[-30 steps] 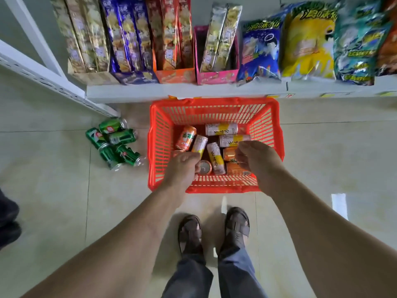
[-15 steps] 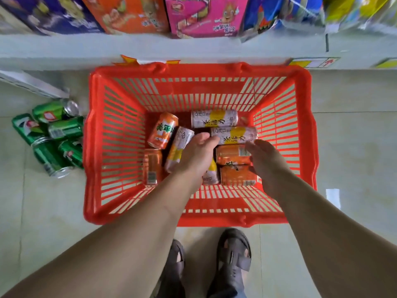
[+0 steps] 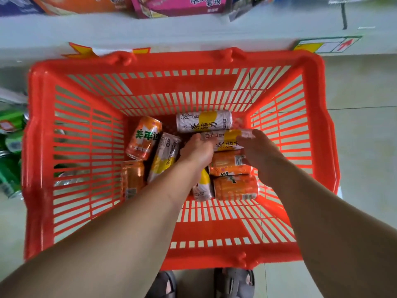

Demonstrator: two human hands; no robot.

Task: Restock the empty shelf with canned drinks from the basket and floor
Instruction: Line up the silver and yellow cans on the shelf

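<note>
Landmark: the red basket (image 3: 148, 67) on the floor, against the foot of the shelf (image 3: 193, 33).
Task's things: canned drinks lie on their sides on the basket's bottom, toward its right half; white-and-yellow slim cans and orange cans are mixed together and touching.
Target can: a white-and-yellow can (image 3: 225, 139) lies crosswise, just nearer the person than the far white-and-yellow can (image 3: 204, 121) by the basket's far wall.
Left hand (image 3: 197, 150): inside the basket, at the target can's left end; fingers reach over it, but whether they have closed on it I cannot tell.
Right hand (image 3: 257, 151): inside the basket, at the same can's right end, fingers laid loosely over it, thumb side near the upper orange can (image 3: 227, 163) just below.
Other cans: green cans (image 3: 9, 160) lie on the floor outside the basket's left wall.
Step in hand: likely picking cans from the basket's right side.
How to do it well: wrap each can round its middle rather than pinching an end, since round cans roll; lift straight up clear of the basket's rim; take the top-lying cans first so the neighbours do not shift.
Risk: a can slipping back and denting.
</note>
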